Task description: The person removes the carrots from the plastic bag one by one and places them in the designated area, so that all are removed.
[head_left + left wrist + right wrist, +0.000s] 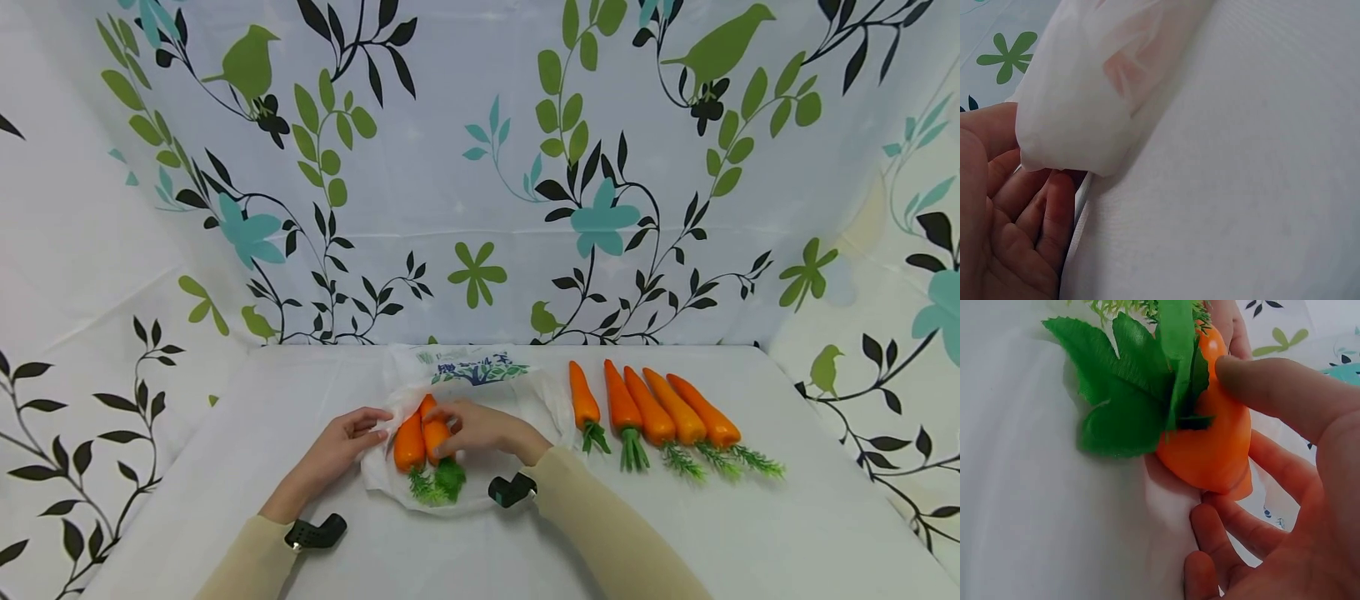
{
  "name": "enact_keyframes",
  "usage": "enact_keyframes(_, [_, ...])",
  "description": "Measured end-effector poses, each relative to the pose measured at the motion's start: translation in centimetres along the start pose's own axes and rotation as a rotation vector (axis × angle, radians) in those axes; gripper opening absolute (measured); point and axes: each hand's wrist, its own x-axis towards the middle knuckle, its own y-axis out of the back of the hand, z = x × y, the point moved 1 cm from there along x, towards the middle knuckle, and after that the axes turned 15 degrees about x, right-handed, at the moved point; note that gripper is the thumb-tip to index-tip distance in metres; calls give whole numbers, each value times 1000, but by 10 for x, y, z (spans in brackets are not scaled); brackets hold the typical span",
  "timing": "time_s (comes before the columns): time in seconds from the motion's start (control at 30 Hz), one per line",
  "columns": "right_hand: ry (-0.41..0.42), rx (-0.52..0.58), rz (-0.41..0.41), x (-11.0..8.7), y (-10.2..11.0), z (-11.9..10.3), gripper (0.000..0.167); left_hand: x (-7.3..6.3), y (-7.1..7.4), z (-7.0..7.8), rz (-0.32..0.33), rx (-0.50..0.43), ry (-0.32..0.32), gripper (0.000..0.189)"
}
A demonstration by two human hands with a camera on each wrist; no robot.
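A white plastic bag (401, 375) with blue and green print lies on the white table, and two orange carrots are at its opening. My left hand (336, 450) pinches the bag's left edge; in the left wrist view thin plastic (1063, 125) sits between thumb and fingers. My right hand (483, 429) grips the right carrot (433, 432), thumb on one side and fingers on the other. That carrot (1232, 434) has broad green leaves (1122, 394). Beside it lies the other carrot (408, 448), with feathery greens toward me. Plastic partly covers its left side.
Several more carrots lie in a row to the right of the bag, among them a short one (583, 396) and an outermost one (705, 412), leafy ends toward me. A patterned cloth (480, 208) hangs behind the table (300, 383).
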Motion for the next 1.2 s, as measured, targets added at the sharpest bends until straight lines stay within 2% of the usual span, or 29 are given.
enact_keyframes(0.33, [7,106,-27,-3,2,2,49,0,-1,0,4,12,0,37])
enact_keyframes(0.67, [13,11,8,-2,0,3,51,2,-1,-4,18,35,0,36])
enact_keyframes(1.2, [34,68,14,-15,7,1,52,2,0,-3,15,29,4,36])
